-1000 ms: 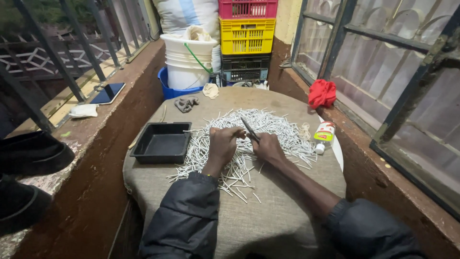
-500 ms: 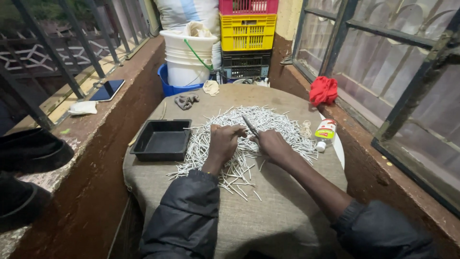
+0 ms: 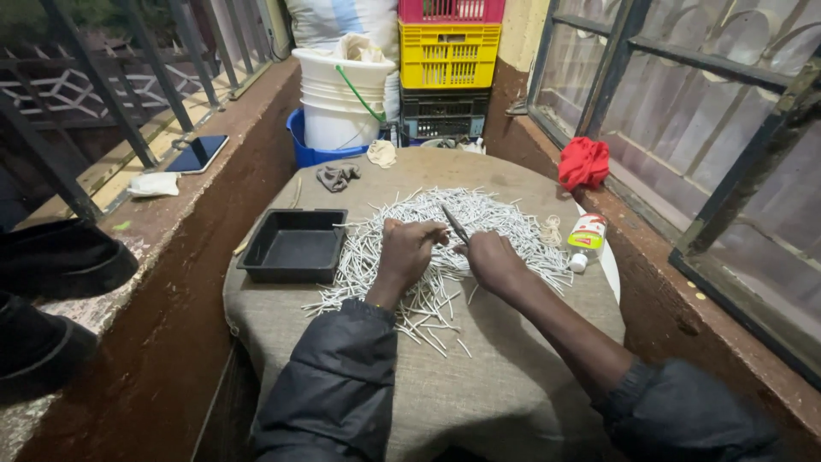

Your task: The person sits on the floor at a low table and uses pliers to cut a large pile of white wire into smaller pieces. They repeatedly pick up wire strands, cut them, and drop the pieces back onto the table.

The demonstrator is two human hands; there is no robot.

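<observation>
A round counter [image 3: 513,376] draped in burlap is carrying a wide heap of thin white sticks [image 3: 479,222], with a black tray [image 3: 295,248] sitting just to its left. Both hands are resting on the heap's near side. The left hand [image 3: 409,252] is curling closed over some sticks. The right hand [image 3: 492,259] is gripping a slim dark tool [image 3: 454,224], its long axis pointing away and leftward over the pile.
</observation>
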